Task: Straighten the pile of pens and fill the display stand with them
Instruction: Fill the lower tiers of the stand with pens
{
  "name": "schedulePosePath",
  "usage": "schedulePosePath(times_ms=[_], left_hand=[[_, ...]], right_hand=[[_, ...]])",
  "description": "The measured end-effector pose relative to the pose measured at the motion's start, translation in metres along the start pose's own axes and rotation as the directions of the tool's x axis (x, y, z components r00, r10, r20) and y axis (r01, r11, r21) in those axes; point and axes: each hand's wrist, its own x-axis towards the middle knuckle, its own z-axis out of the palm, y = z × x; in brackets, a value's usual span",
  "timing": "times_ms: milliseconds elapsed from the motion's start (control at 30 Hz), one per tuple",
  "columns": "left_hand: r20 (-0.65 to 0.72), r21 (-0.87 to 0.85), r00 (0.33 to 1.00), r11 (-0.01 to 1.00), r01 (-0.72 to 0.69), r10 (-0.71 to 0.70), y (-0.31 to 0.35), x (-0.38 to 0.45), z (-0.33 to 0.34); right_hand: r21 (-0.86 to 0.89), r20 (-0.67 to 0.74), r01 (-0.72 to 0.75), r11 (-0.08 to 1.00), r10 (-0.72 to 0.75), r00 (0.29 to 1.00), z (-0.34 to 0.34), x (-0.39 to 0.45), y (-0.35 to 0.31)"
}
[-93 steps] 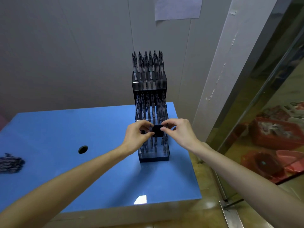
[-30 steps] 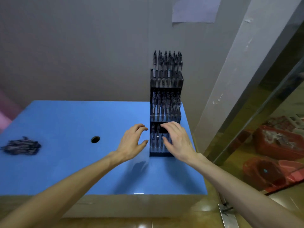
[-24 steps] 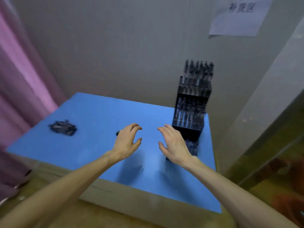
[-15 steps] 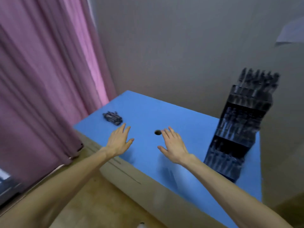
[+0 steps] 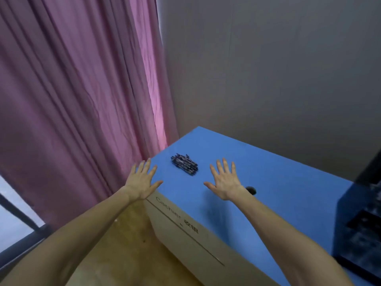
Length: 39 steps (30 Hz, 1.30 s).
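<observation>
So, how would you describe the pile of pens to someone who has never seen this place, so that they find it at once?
Find the blue table beside the pink curtain. Near its corner closest to the curtain lies the pile of pens, between the open left hand and right hand, touched by neither. It is a small dark heap lying flat, unlike the round hole or the tall black display stand.

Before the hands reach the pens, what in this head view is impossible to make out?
- Dark tiered display stand: cut off by the right edge and blurred, so free slots cannot be judged.
- Small pile of dark pens on the blue tabletop: too small to count or tell which way they point.
- Round dark hole: partly hidden by the right hand.
- Left hand and right hand: palms face away.
</observation>
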Motion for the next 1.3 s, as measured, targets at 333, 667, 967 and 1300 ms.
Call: schedulePosePath(times_ms=[333,667,967,1300], left_hand=[[0.086,0.011,0.969,0.972,-0.233,0.231,-0.072,0.126,0.027],[0.151,-0.011,0.893,0.904,-0.427,0.424,-0.043,0.226,0.048],[0.242,-0.049,0.812,0.842,-0.537,0.532,-0.032,0.302,0.057],[0.257,-0.168,0.720,0.764,-0.623,0.645,-0.011,0.358,0.068]], right_hand=[[-0.016,0.164,-0.167,0.986,0.167,0.972,-0.028,0.138,-0.079],[0.041,0.234,-0.171,0.984,0.157,0.959,0.000,0.219,-0.068],[0.270,0.283,-0.121,0.955,0.041,0.958,0.033,0.303,-0.050],[0.383,0.356,-0.135,0.914,-0.012,0.934,0.045,0.335,-0.051]])
